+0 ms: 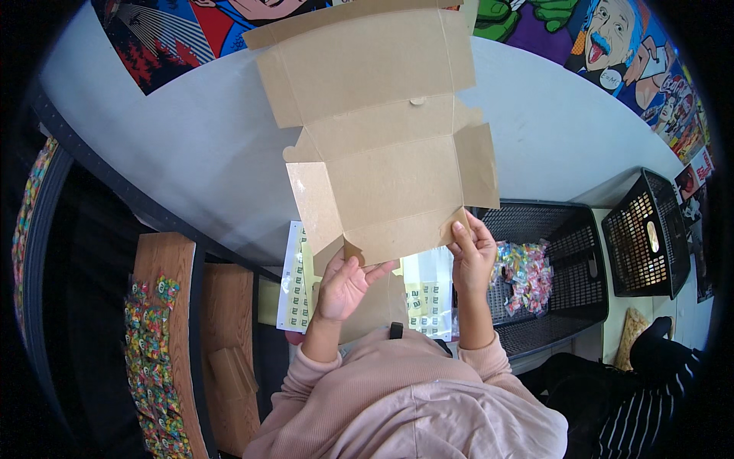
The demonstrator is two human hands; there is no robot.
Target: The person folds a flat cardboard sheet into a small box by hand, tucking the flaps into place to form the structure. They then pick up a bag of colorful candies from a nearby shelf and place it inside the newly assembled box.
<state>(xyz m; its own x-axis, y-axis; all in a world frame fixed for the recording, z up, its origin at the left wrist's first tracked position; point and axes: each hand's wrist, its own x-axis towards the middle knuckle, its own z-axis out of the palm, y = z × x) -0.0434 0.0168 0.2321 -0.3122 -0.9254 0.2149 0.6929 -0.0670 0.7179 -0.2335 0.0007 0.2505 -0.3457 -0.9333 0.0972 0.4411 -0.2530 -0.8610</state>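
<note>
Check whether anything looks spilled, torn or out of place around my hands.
Nothing clearly stands out. The cardboard box is partly folded, with no visible tear, its near edge at your left hand and right hand. The small packets lie inside the black basket.

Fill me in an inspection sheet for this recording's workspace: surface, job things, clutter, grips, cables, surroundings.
Surface: mostly hidden; a pale strip shows right of the large black basket.
Job things: brown cardboard box, unfolded with some flaps raised; marked sheets lie below it.
Clutter: small shiny packets piled in the large basket; a smaller black basket beside it, contents not clear.
Grips: left hand at the box's near-left corner, fingers partly spread; right hand pinches the near-right corner.
Cables: nothing seen.
Surroundings: colourful posters at the top; wooden shelf with bright packets at left; striped dark cloth at lower right.
</note>
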